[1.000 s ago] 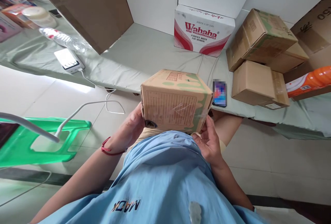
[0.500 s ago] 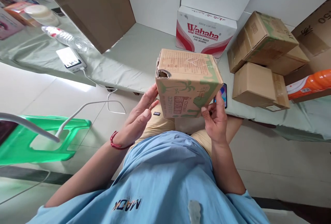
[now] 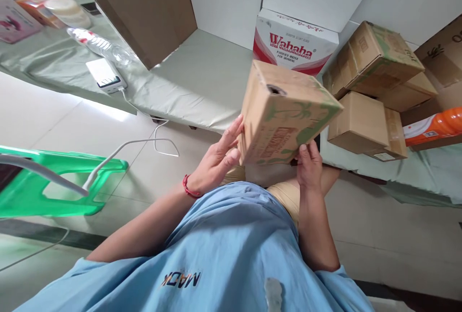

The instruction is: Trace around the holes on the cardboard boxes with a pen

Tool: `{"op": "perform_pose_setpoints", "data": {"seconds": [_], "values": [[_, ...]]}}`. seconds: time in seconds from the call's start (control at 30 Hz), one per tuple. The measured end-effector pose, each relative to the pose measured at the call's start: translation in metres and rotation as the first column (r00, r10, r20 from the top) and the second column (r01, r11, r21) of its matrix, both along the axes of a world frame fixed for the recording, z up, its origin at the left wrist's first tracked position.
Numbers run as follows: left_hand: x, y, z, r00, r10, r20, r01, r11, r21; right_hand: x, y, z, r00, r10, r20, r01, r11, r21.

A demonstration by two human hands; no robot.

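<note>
A brown cardboard box (image 3: 299, 119) with green palm print is held up in front of me, tilted, a torn dark hole at its near top corner. My left hand (image 3: 218, 160), a red cord bracelet on its wrist, presses its extended fingers and thumb against the box's left side. Gripping the lower right edge is my right hand (image 3: 309, 165), thumb on the printed face and the other fingers partly hidden beneath. Behind the box, a white and red Wahaha carton (image 3: 294, 45) stands against the wall.
Several cardboard boxes (image 3: 357, 119) and an orange bottle (image 3: 433, 127) sit at the right of the cloth-covered surface (image 3: 202, 79). A plastic bottle (image 3: 97, 45) and a white power bank (image 3: 104, 75) with a cable lie left. A green stool (image 3: 108, 170) stands on the floor.
The box has moved right and turned, so its left side now shows more. My left hand has followed it rightward, fingers against that side. My right hand keeps hold of the lower edge.
</note>
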State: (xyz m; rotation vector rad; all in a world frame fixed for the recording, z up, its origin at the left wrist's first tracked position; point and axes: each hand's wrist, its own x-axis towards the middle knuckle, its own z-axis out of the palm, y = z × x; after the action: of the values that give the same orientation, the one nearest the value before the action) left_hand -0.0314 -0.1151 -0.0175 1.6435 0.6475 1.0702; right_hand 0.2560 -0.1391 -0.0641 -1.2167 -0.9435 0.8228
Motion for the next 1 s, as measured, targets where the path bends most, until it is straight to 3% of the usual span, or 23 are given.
{"op": "perform_pose_setpoints", "data": {"seconds": [0.13,0.27,0.33,0.43,0.6,0.7,0.77,0.83,0.9,1.0], "values": [[0.007,-0.019,0.007,0.997,-0.025,-0.079,0.038,0.985,0.170,0.025,-0.004,-0.006,0.993,-0.048,-0.111,0.044,0.999,-0.032],[0.011,-0.026,0.004,0.989,-0.053,-0.140,0.075,0.985,0.157,0.025,-0.015,-0.004,0.991,0.017,-0.135,-0.019,1.000,-0.014],[0.011,-0.026,0.000,0.995,-0.035,-0.090,0.040,0.997,0.059,0.019,-0.024,0.005,0.999,0.021,-0.047,-0.021,1.000,0.000],[0.007,-0.023,-0.007,0.993,0.061,0.103,-0.041,0.982,-0.187,0.002,-0.038,0.028,0.974,0.008,0.227,-0.023,0.998,0.064],[0.002,-0.015,-0.020,0.902,0.347,0.258,-0.136,0.794,-0.592,-0.039,-0.056,0.060,0.737,0.078,0.672,-0.227,0.964,0.136],[-0.003,-0.017,-0.023,0.876,0.399,0.272,-0.102,0.703,-0.704,-0.056,-0.056,0.056,0.641,0.110,0.760,-0.278,0.956,0.095],[-0.006,-0.021,-0.021,0.870,0.404,0.284,-0.078,0.680,-0.729,-0.058,-0.053,0.048,0.654,0.132,0.745,-0.277,0.958,0.074],[-0.011,-0.024,-0.016,0.874,0.392,0.286,-0.087,0.706,-0.703,-0.052,-0.050,0.040,0.721,0.143,0.678,-0.254,0.965,0.066],[-0.017,-0.025,-0.007,0.899,0.356,0.254,-0.143,0.789,-0.598,-0.044,-0.048,0.030,0.814,0.166,0.557,-0.224,0.974,0.038],[-0.022,-0.022,0.011,0.968,0.247,0.031,-0.233,0.942,-0.243,-0.039,-0.048,0.010,0.942,0.235,0.241,-0.224,0.972,-0.074]]}}
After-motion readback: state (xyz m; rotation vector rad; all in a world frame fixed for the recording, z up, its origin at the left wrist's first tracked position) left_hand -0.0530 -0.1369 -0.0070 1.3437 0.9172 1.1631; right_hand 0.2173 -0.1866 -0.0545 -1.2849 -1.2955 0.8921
